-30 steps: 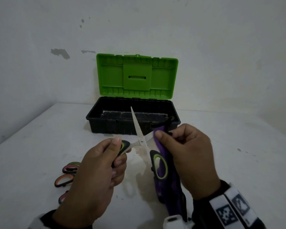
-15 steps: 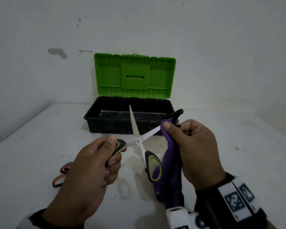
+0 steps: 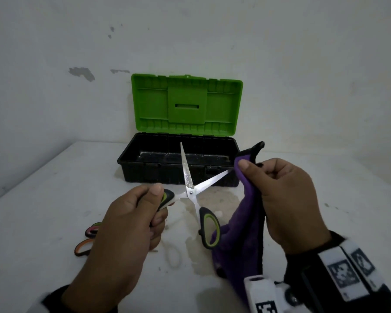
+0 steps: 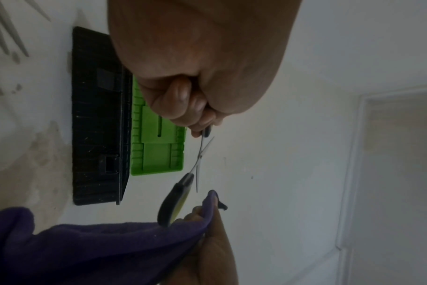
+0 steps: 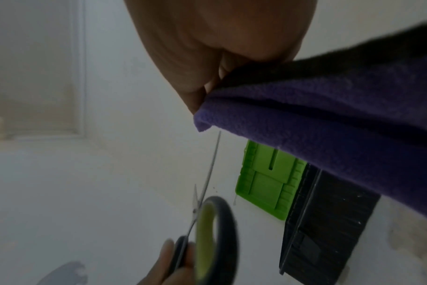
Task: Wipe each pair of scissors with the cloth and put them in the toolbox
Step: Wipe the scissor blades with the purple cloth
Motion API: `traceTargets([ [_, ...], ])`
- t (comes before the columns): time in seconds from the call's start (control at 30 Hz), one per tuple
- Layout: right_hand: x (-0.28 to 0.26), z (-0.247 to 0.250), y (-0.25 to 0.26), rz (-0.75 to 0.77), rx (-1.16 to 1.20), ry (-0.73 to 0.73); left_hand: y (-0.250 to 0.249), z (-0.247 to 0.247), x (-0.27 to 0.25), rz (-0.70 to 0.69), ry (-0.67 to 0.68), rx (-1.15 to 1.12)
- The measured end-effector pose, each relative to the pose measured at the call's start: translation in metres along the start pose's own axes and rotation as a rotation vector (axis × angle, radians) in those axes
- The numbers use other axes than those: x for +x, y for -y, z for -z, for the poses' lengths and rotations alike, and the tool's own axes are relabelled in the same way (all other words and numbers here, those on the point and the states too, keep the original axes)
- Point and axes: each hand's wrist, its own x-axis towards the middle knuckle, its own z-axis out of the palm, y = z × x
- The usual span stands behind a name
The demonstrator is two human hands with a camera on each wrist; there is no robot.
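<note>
My left hand point(image 3: 145, 213) grips one black-and-green handle of a pair of scissors point(image 3: 191, 188), held above the table with the blades spread wide. One blade points at the toolbox; the other blade's tip meets the purple cloth point(image 3: 242, 224). My right hand point(image 3: 280, 195) pinches that cloth at the blade tip, and the rest of it hangs down. The free handle loop point(image 3: 209, 229) hangs beside the cloth. In the right wrist view the cloth point(image 5: 329, 123) sits at the blade tip point(image 5: 218, 135). Behind stands the black toolbox point(image 3: 145, 175) with its green lid point(image 3: 186, 105) raised.
Handles of more scissors, pink point(image 3: 93, 230) and orange point(image 3: 82, 247), lie on the white table point(image 3: 43, 199) at the lower left, partly hidden by my left arm. A wall stands right behind the toolbox. Stains mark the table under the scissors.
My right hand has slid the cloth outward along the right-hand blade, from near the pivot to its tip. The left hand keeps its grip on the handle.
</note>
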Motion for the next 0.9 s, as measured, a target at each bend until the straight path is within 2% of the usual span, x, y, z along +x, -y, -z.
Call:
traceTargets([
  [0.2,-0.022,-0.022,0.0,0.163,-0.287,0.07,0.002,-0.01,-0.003,-0.078,-0.025,0.104],
  [0.37,-0.028,-0.032,-0.009,0.22,-0.433,0.079,0.006,-0.012,-0.008,-0.115,-0.065,0.174],
  [0.47,-0.019,-0.029,-0.011,0.194,-0.429,0.008,0.006,-0.01,-0.009,-0.138,-0.069,0.187],
  [0.6,-0.027,-0.034,-0.007,0.21,-0.431,0.07,0.004,-0.01,-0.008,-0.13,-0.061,0.189],
  [0.77,-0.021,-0.033,-0.009,0.221,-0.429,-0.01,0.002,-0.01,-0.007,-0.091,-0.036,0.09],
  [0.9,-0.03,-0.038,-0.008,0.227,-0.415,0.047,0.004,-0.011,-0.005,-0.087,-0.028,0.089],
])
